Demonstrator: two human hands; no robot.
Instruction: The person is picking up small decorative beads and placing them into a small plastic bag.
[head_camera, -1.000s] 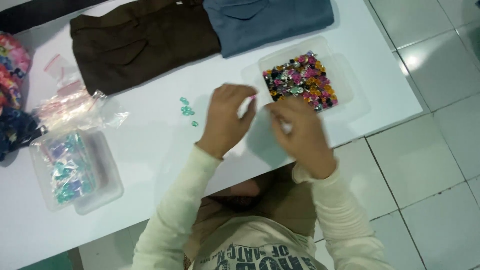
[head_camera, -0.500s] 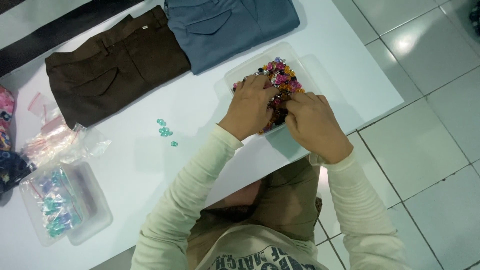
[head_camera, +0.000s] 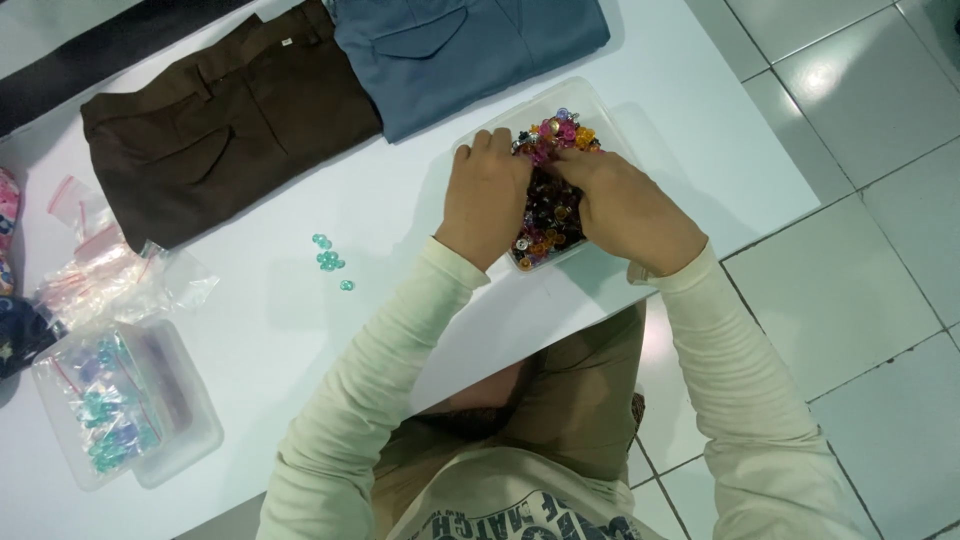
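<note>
A clear plastic tray (head_camera: 590, 100) full of small multicoloured beads (head_camera: 551, 222) sits on the white table (head_camera: 300, 330) near its right end. Both of my hands rest in that tray, fingers curled down into the beads. My left hand (head_camera: 488, 192) covers the tray's left side and my right hand (head_camera: 620, 205) its right side. What the fingertips pinch is hidden. A few loose teal beads (head_camera: 329, 260) lie on the table to the left of my left hand.
Folded brown trousers (head_camera: 225, 125) and folded blue trousers (head_camera: 460, 50) lie along the far edge. Small zip bags (head_camera: 110, 270) and a clear box of bagged teal beads (head_camera: 120, 410) sit at the left. The table's right edge drops to a tiled floor (head_camera: 860, 250).
Both hands moved from the table in front of me into the bead tray and now dig among the beads. The view shifted, so the tray lies nearer the middle.
</note>
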